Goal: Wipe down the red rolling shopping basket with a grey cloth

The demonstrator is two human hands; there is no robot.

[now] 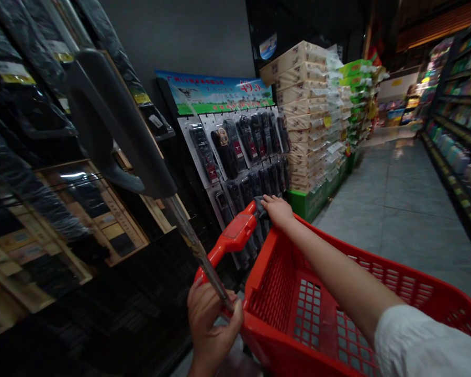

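Note:
My left hand point(212, 327) is closed around the lower end of a thin metal rod point(196, 246). The rod rises up and to the left to a large dark grey head point(113, 125) close to the left shelves. A red plastic shopping basket point(290, 293) with a gridded bottom sits right below me, and nothing shows inside it. Its red pull handle point(235, 233) slants up toward the display rack. My right hand point(277, 209), arm stretched across the basket, is curled over the handle's dark top end point(259, 203).
A peg rack of black packaged goods point(243, 152) stands just ahead under a blue-green banner. Beside it are stacked beige cartons point(302, 115) and green boxes. Dark wrapped goods fill the left shelves point(43, 209). A grey tiled aisle point(400, 204) runs to the right past stocked shelving point(459, 136).

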